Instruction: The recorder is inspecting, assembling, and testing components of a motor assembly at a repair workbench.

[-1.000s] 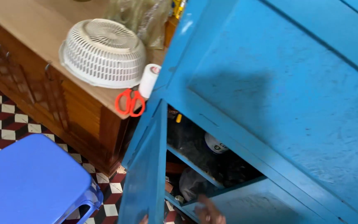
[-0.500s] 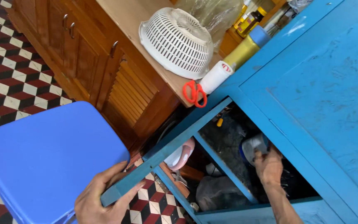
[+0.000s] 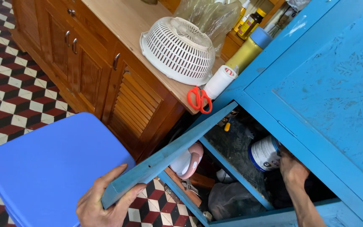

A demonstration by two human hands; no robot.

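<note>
My left hand [image 3: 106, 204] grips the lower corner of an open blue cabinet door [image 3: 164, 157], holding it swung out. My right hand [image 3: 293, 170] reaches inside the blue cabinet [image 3: 316, 84], its fingers on a white can with a blue rim [image 3: 264, 153] that stands on the upper shelf. Whether the hand has closed around the can is hard to tell. Below the shelf lie a pink and white object [image 3: 188, 162] and a dark plastic bag [image 3: 227, 199].
A blue plastic stool [image 3: 51, 168] stands beside my left hand. On the wooden counter [image 3: 118, 25] are an upturned white basket [image 3: 177, 48], red scissors [image 3: 199, 100], a white bottle [image 3: 219, 82] and a yellow bottle [image 3: 248, 50]. The floor has checkered tiles [image 3: 5, 84].
The view has swung down and left. My left hand came up and took hold of the door's corner. My right hand went deeper into the cabinet and reached the white can.
</note>
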